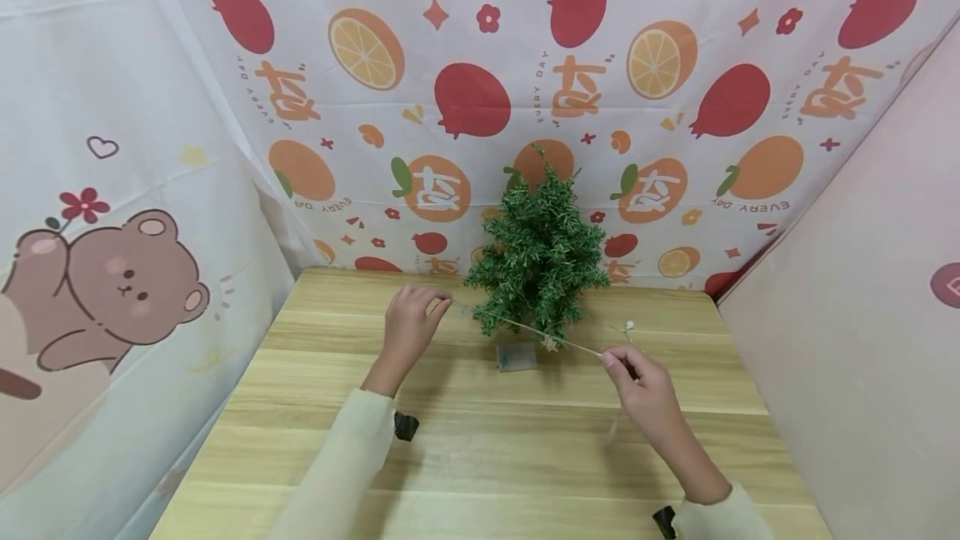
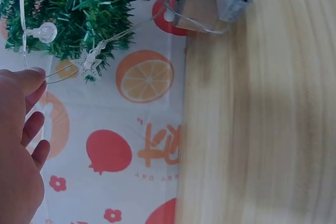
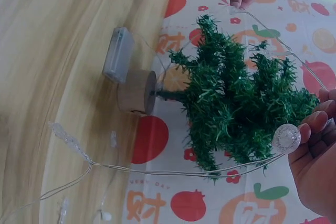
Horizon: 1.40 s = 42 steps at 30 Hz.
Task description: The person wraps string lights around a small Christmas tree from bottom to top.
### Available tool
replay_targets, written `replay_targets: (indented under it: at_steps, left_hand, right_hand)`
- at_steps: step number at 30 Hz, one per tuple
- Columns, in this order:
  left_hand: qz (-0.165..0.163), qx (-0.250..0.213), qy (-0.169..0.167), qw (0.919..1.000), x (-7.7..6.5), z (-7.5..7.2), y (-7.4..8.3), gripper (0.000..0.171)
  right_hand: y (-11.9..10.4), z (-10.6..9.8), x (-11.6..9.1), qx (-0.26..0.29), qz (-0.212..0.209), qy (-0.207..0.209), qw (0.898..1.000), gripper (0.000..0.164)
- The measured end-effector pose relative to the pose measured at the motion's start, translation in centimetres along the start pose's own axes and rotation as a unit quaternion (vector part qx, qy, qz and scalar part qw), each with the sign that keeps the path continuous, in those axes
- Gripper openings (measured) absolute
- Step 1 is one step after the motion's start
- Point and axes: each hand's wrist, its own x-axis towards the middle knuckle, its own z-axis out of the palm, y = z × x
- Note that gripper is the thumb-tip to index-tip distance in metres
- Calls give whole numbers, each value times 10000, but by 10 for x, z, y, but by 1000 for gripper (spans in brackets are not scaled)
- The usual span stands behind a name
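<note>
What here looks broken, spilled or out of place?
Nothing looks broken or spilled: the artificial Christmas tree stands upright. The one untidy bit is a loose strand of the fairy lights, dangling near the right hand. It hangs slack, unlike the straight stretch between that hand and the left hand.

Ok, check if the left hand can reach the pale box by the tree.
Probably yes: nothing covers the pale box, and the left hand is near, though it should first release the light string it pinches.
</note>
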Motion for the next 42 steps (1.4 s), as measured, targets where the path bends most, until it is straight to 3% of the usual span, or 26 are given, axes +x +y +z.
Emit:
replay_targets:
  at_steps: [9,14,18,23,29,42]
  left_hand:
    - [70,157,382,9991,18,8,6,6]
    - [29,7,422,9991,22,11,14,6]
    - [185,-183,526,9983,22,12,21,8]
    - [298,-473,608,9966,20,12,30,7]
    - [161,-780,436,9959,12,16,40,4]
    - [-195,-1039,553,9929,-5,28,73,8]
  right_hand:
    - [1,-2,1,108,-232,71,9996,11]
    - [0,-7,0,-16,-101,230,9997,13]
    - [1,-16,0,-112,13,495,9987,14]
    - [4,-27,1,-173,322,683,9970,18]
    - [12,-38,4,-234,579,950,9935,24]
    - [32,-58,20,121,989,1409,9850,29]
